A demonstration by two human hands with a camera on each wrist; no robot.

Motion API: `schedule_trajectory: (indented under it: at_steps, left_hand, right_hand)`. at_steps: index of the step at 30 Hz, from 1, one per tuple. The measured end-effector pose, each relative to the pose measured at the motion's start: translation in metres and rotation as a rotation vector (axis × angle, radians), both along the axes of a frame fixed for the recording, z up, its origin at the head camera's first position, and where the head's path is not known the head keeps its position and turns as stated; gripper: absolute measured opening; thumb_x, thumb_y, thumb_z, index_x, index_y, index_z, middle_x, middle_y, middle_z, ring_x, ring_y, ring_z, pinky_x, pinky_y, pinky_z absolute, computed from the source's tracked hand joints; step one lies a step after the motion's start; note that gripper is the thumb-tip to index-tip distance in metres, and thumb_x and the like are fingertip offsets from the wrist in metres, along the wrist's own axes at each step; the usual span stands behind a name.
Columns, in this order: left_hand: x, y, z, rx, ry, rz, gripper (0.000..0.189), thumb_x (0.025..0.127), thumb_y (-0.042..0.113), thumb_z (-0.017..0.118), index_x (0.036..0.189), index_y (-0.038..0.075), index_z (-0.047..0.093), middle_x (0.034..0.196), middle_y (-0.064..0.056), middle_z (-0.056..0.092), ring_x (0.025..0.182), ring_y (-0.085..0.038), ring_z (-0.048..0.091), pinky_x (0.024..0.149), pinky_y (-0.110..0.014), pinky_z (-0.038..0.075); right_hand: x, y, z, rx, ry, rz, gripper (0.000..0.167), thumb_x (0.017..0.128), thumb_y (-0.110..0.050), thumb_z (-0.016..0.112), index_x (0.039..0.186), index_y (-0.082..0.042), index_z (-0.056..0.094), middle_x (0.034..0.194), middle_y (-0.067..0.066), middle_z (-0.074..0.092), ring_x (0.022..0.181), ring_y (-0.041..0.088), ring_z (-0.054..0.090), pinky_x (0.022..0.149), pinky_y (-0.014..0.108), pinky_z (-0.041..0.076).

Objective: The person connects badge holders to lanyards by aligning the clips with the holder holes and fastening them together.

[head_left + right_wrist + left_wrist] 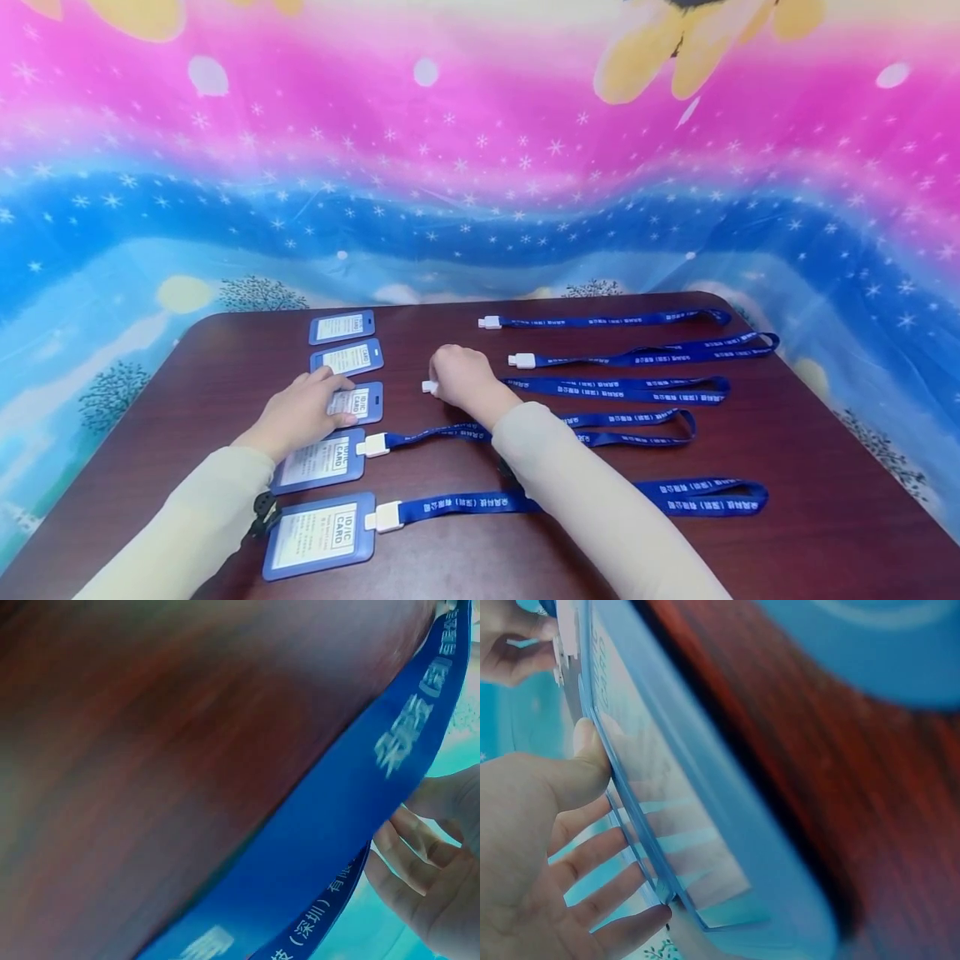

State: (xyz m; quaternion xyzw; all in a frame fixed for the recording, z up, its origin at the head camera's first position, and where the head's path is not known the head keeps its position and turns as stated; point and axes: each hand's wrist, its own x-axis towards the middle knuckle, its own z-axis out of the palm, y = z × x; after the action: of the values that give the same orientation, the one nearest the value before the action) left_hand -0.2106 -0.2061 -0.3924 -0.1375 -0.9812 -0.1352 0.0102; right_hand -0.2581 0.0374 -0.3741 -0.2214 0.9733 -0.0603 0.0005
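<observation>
My left hand (303,408) lies over a blue ID card holder (367,402), the middle one of a column, and grips it between the thumb at the near edge and fingers at the far edge. To its right, my right hand (463,375) pinches a blue lanyard by its white plastic clip (429,387); the strap (615,388) trails right along the table. The clip's tip points toward the holder's slot, with a gap between them. In the left wrist view a nearer holder (727,817) partly covers the left fingers. A blue strap (330,787) crosses the right wrist view.
Two nearer card holders (322,533) (322,461) have lanyard clips (386,517) at their slots. Two farther holders (342,327) (348,357) lie apart from two lanyards (615,320) (660,352) on the brown table (247,358). A printed cloth (480,167) hangs behind.
</observation>
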Motion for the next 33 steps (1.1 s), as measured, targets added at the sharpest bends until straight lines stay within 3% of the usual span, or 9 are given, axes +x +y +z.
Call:
schedule_trajectory:
  at_steps: [6,13,24,33]
  left_hand:
    - [0.0,0.004,0.002,-0.038,-0.005,-0.01,0.059,0.083,0.03,0.082,0.133,0.005,0.062,0.117,-0.017,0.058,0.098,-0.031,0.054,0.081,-0.053,0.053]
    - [-0.002,0.005,0.005,-0.069,-0.02,-0.019,0.056,0.085,0.028,0.08,0.132,0.004,0.063,0.111,-0.015,0.055,0.095,-0.029,0.05,0.075,-0.05,0.052]
    - [-0.004,0.006,0.004,-0.042,-0.037,0.0,0.054,0.085,0.027,0.08,0.131,0.003,0.063,0.121,-0.017,0.055,0.101,-0.033,0.051,0.081,-0.055,0.052]
    - [-0.002,0.003,0.003,-0.031,-0.038,-0.001,0.057,0.085,0.029,0.079,0.133,0.004,0.062,0.116,-0.016,0.056,0.096,-0.031,0.049,0.074,-0.048,0.052]
  right_hand:
    - [0.004,-0.017,0.0,0.057,0.07,0.035,0.008,0.088,-0.02,0.075,0.081,-0.017,0.072,0.081,-0.003,0.061,0.07,0.011,0.058,0.063,0.03,0.054]
    - [0.008,-0.036,-0.001,0.107,0.135,0.076,0.006,0.089,-0.023,0.074,0.087,-0.017,0.076,0.085,-0.002,0.064,0.073,0.011,0.062,0.065,0.03,0.056]
    - [0.011,-0.051,-0.003,0.137,0.146,0.093,0.011,0.09,-0.027,0.074,0.097,-0.019,0.077,0.088,-0.002,0.066,0.078,0.011,0.063,0.07,0.029,0.057]
    - [0.012,-0.059,-0.007,0.157,0.18,0.121,0.011,0.09,-0.026,0.073,0.098,-0.019,0.078,0.089,-0.002,0.065,0.076,0.01,0.064,0.067,0.029,0.056]
